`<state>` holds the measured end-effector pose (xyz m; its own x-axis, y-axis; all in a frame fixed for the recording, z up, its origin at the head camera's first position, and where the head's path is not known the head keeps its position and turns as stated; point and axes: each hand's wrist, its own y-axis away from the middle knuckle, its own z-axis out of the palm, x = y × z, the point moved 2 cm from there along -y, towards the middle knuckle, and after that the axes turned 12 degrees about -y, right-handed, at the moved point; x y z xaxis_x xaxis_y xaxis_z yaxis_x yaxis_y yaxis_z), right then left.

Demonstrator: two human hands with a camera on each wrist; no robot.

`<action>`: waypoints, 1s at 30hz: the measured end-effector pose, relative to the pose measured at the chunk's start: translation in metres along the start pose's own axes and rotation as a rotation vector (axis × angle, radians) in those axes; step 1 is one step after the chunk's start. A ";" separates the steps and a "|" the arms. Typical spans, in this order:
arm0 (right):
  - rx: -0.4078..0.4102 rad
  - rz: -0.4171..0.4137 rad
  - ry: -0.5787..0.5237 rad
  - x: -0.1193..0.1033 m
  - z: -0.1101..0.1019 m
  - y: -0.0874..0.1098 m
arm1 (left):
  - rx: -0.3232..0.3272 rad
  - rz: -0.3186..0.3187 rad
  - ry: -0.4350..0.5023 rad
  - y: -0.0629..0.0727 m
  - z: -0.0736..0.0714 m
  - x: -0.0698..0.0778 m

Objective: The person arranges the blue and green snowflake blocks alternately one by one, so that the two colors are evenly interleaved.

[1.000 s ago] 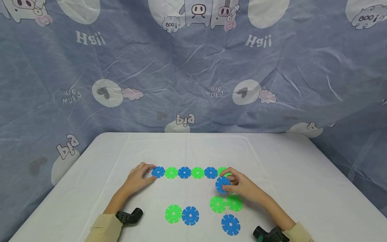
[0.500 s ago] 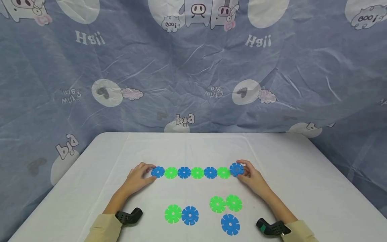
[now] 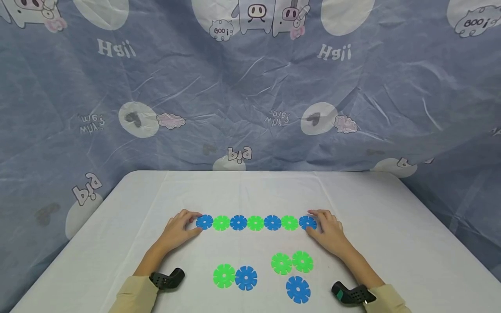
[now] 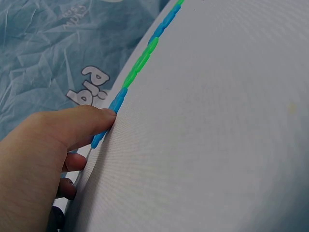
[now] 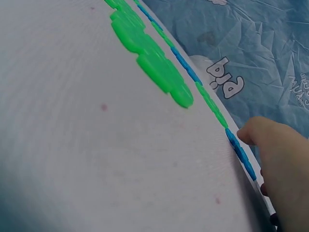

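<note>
A row of notched plastic discs, alternating blue and green, lies across the white table. My left hand (image 3: 178, 229) holds the blue disc (image 3: 205, 222) at the left end between thumb and index finger. In the left wrist view the left thumb (image 4: 99, 118) rests on that disc's edge. At the right end lies another blue disc (image 3: 307, 222), with a small gap to the green disc (image 3: 289, 223) beside it. Around its edges are the thumb and index finger of my right hand (image 3: 330, 231). In the right wrist view the right thumb (image 5: 253, 131) is at this disc.
Nearer the front, a green disc (image 3: 224, 276) touches a blue disc (image 3: 246, 278). To their right, two green discs (image 3: 281, 264) lie side by side, with a loose blue disc (image 3: 298, 290) below. A patterned blue curtain (image 3: 250, 95) hangs behind the table (image 3: 360, 195).
My right hand has carried a blue disc from below the row up to its right end and lowered it flat on the table. The left hand has stayed in place.
</note>
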<state>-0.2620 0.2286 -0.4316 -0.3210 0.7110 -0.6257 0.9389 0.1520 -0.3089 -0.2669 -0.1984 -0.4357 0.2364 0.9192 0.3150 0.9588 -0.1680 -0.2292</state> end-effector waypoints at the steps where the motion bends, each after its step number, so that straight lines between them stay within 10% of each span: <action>1: -0.005 -0.011 -0.005 0.000 0.000 0.000 | 0.001 0.000 0.000 0.000 0.000 0.000; 30: -0.044 -0.123 -0.058 -0.018 -0.001 0.004 | -0.004 -0.008 0.002 0.000 0.000 0.001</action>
<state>-0.2523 0.2171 -0.4209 -0.4392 0.6442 -0.6261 0.8962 0.2661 -0.3549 -0.2670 -0.1976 -0.4352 0.2287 0.9200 0.3183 0.9614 -0.1619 -0.2226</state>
